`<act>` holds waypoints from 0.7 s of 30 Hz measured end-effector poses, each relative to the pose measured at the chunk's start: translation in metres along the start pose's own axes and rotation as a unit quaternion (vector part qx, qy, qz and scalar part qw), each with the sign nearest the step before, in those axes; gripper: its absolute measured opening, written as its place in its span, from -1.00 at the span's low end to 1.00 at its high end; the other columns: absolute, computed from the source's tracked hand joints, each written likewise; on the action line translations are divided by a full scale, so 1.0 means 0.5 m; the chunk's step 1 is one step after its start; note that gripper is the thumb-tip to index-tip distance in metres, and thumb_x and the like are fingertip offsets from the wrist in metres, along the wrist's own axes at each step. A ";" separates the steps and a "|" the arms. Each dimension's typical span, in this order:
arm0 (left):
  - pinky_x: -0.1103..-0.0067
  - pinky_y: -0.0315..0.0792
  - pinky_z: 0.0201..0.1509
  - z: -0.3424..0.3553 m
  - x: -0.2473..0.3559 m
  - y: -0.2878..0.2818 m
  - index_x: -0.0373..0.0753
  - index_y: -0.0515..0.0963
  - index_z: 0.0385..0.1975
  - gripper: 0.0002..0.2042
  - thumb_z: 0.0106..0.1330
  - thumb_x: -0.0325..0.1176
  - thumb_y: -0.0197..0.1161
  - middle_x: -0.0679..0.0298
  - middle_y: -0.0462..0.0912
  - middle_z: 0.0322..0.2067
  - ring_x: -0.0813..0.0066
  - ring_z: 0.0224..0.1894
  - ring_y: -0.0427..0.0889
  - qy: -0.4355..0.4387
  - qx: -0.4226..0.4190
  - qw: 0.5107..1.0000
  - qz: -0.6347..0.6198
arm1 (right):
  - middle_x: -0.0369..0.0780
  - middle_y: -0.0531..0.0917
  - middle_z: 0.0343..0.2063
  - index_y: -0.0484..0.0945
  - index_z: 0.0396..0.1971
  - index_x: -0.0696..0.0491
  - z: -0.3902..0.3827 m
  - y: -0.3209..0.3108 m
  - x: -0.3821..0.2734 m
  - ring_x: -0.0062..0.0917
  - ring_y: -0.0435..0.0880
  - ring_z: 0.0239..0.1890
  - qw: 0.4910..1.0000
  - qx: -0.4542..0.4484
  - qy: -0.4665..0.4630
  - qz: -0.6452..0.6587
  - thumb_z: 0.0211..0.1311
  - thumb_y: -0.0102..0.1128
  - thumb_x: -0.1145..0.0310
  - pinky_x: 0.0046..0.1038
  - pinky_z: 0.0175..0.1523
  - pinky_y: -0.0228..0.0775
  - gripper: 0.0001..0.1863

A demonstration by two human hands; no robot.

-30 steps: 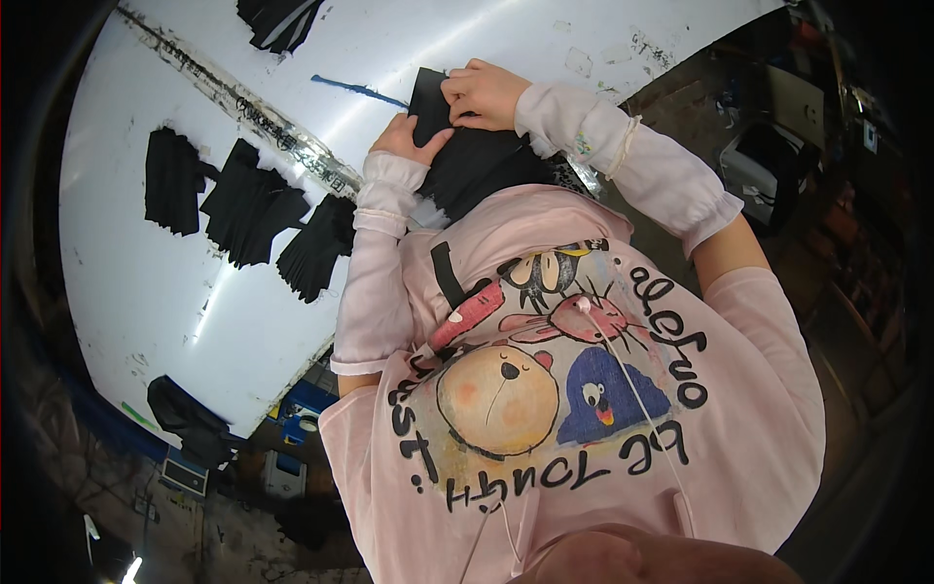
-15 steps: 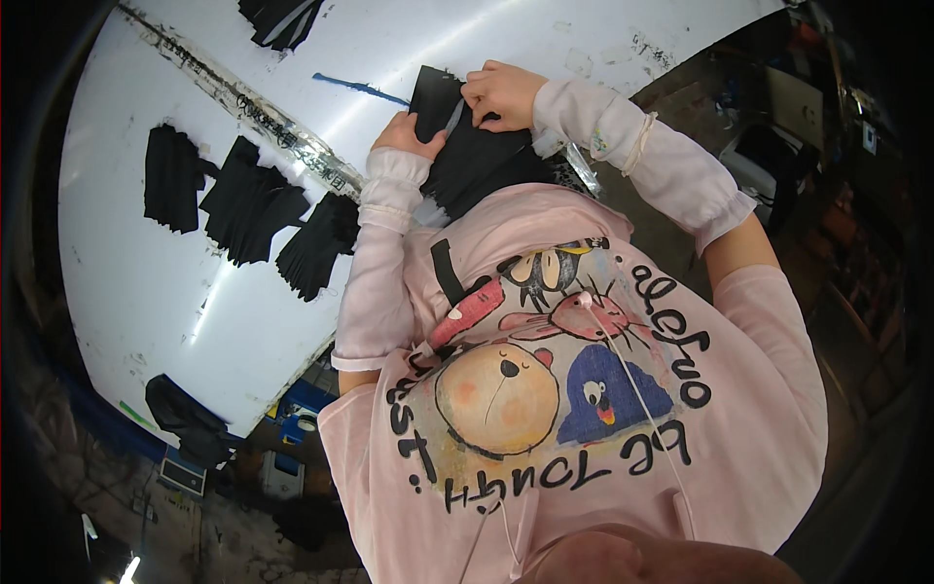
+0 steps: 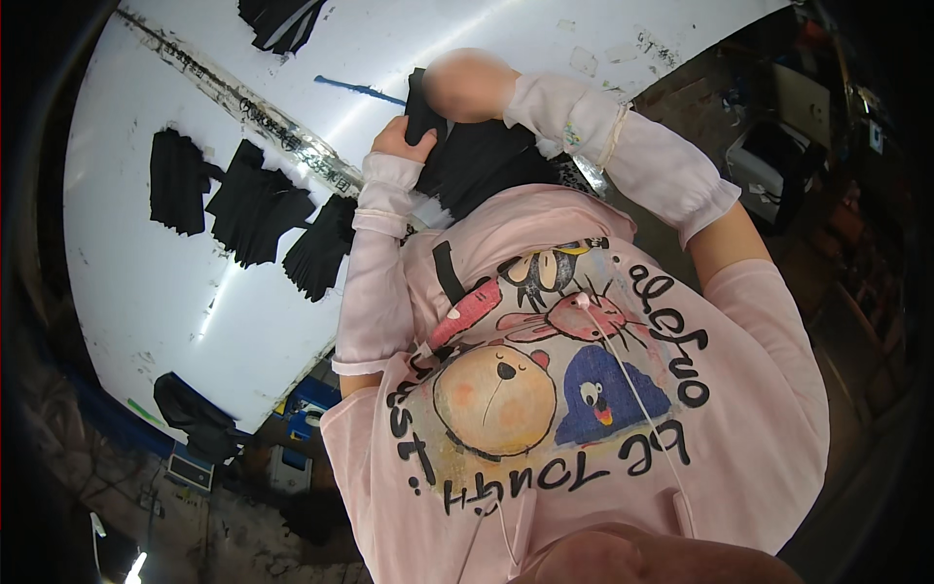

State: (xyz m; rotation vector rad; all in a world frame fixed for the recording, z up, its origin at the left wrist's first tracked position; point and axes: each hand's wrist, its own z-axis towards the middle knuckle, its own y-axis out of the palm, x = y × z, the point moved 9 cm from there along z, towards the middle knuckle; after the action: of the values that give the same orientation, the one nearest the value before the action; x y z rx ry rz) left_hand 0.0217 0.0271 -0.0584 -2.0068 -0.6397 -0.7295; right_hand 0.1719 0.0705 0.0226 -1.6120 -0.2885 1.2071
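A layered stack of black fabric pieces [image 3: 486,161] lies at the table's near edge, right in front of my body. My left hand [image 3: 402,141] pinches the left edge of a black fabric piece [image 3: 417,107], its thumb on top. Over the upper part of that piece is my right hand [image 3: 472,86], smeared by motion, so its fingers do not show clearly. A bit of white material [image 3: 431,211] peeks out at the stack's lower left.
Several black fabric bundles [image 3: 258,204] lie on the white table [image 3: 126,282] to the left, another [image 3: 282,21] farther back. A blue strip [image 3: 358,89] sits beyond my left hand. Dark cloth [image 3: 195,414] hangs over the table's lower-left edge.
My right hand has moved left across the black fabric and now blurs. The pale gap between the fabric layers is mostly covered. My left hand stays at the edge.
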 end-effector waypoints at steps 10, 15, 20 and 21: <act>0.29 0.65 0.07 0.069 0.065 -0.076 -0.08 0.26 0.53 -0.16 0.24 -0.20 0.53 -0.09 0.79 -0.05 -0.02 -0.05 0.82 0.016 -0.075 0.989 0.129 | -0.36 0.61 -0.13 0.68 -0.06 -0.12 -0.027 -0.071 0.030 -0.45 0.63 0.01 0.993 0.100 0.057 0.022 0.30 0.42 0.35 -0.30 0.16 0.42 -0.77; 0.35 0.63 0.12 0.205 0.068 -0.153 0.09 -0.06 0.69 0.10 0.17 -0.39 0.52 -0.19 0.74 0.08 0.01 0.04 0.80 0.059 -0.147 0.986 0.045 | -0.27 0.63 -0.09 0.65 0.11 -0.07 -0.131 -0.141 0.079 -0.36 0.68 -0.07 0.958 0.168 0.215 0.084 0.35 0.33 0.44 -0.29 0.11 0.55 -0.65; 0.30 0.50 0.39 0.280 0.070 -0.203 0.17 0.13 0.64 0.02 0.14 -0.24 0.58 0.04 0.50 0.27 0.01 0.26 0.58 0.073 0.035 0.945 0.317 | -0.29 0.64 -0.11 0.66 0.10 -0.09 -0.193 -0.102 0.082 -0.36 0.67 -0.06 0.956 0.102 0.242 0.132 0.32 0.35 0.42 -0.31 0.10 0.56 -0.65; 0.30 0.49 0.40 0.265 0.090 -0.205 0.17 0.14 0.64 0.03 0.13 -0.23 0.59 0.06 0.50 0.27 0.02 0.27 0.57 0.096 0.076 0.931 0.344 | -0.30 0.64 -0.11 0.67 0.08 -0.11 -0.198 -0.098 0.076 -0.36 0.67 -0.05 0.959 0.102 0.227 0.135 0.32 0.36 0.40 -0.31 0.08 0.57 -0.67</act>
State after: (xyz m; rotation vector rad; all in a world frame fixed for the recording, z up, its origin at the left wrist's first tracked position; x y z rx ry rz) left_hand 0.0163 0.1976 -0.0275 -1.8083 0.1350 -0.4186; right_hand 0.2871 0.0592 0.0362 -1.7252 0.3489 0.9878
